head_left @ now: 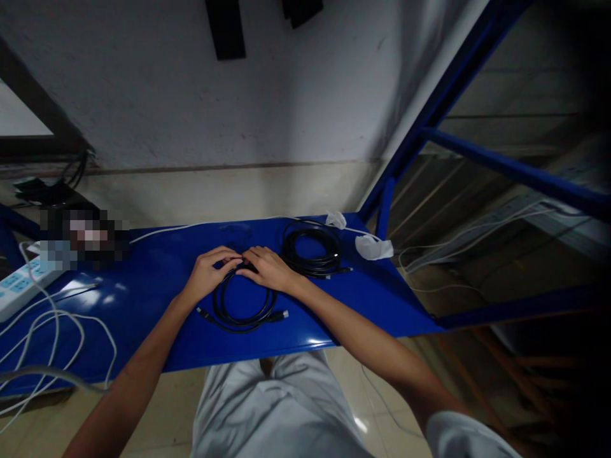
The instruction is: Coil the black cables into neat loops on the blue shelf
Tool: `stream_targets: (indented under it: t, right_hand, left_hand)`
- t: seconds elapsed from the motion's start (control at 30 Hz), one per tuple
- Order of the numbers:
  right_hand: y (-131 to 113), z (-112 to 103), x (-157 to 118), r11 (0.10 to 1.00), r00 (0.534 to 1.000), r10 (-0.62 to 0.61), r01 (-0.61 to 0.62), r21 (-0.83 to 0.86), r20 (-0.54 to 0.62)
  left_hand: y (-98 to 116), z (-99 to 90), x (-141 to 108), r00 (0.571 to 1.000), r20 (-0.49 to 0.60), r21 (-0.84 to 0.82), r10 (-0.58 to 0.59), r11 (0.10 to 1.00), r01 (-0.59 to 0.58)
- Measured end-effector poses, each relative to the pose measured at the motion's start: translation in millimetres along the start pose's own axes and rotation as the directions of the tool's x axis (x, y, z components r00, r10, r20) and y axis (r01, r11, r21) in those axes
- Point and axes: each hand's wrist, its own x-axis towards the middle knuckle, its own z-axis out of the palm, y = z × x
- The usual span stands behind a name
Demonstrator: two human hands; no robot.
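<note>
A black cable (244,326) lies coiled in a loop on the blue tabletop, its two plug ends sticking out at the lower left and lower right. At the loop's far side, my left hand (212,267) pinches with thumb and forefinger, its fingertips meeting those of the other hand. My right hand (265,266) is bent over the same part of the coil, fingers closed around it. What sits between the fingertips is too small and dark to make out. Just right of my right hand rests a second, thicker coil of black cable (312,251).
Crumpled white wrappers (373,248) lie at the table's right end. A white power strip (33,277) and loose white cords (71,318) occupy the left. A blue frame post (384,207) rises at the right, and a wall (238,127) stands behind the blue table (157,273).
</note>
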Motion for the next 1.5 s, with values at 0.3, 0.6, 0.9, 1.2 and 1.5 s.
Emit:
stream_targets:
  t: [0.3, 0.6, 0.9, 1.2, 1.5]
  right_hand:
    - [-1.1, 7.3, 4.4, 0.856, 0.982, 0.176, -0.118, 0.504, -0.068]
    - [0.7, 5.0, 6.6, 0.848, 0.949, 0.227, -0.081, 0.524, -0.22]
    - [-0.3, -1.5, 5.1, 0.893, 0.963, 0.106, 0.017, 0.45, -0.247]
    - [-6.3, 1.8, 4.8, 0.907, 0.98, 0.115, -0.038, 0.419, -0.161]
    - [-5.3, -1.4, 3.9, 0.928, 0.994, 0.034, 0.009, 0.373, -0.108]
  left_hand:
    - [2.0, -1.3, 0.7, 0.997, -0.002, -0.132, -0.083, 0.988, 0.082]
    - [1.6, -6.5, 0.7, 0.998, 0.016, -0.088, -0.06, 0.994, 0.061]
    - [-3.1, -4.8, -3.0, 0.994, 0.03, -0.076, -0.102, 0.992, 0.104]
    - [-10.8, -2.7, -4.0, 0.99, -0.008, -0.055, -0.14, 0.989, 0.139]
    - [-12.4, -3.8, -4.4, 0.987, -0.016, -0.079, -0.16, 0.984, 0.159]
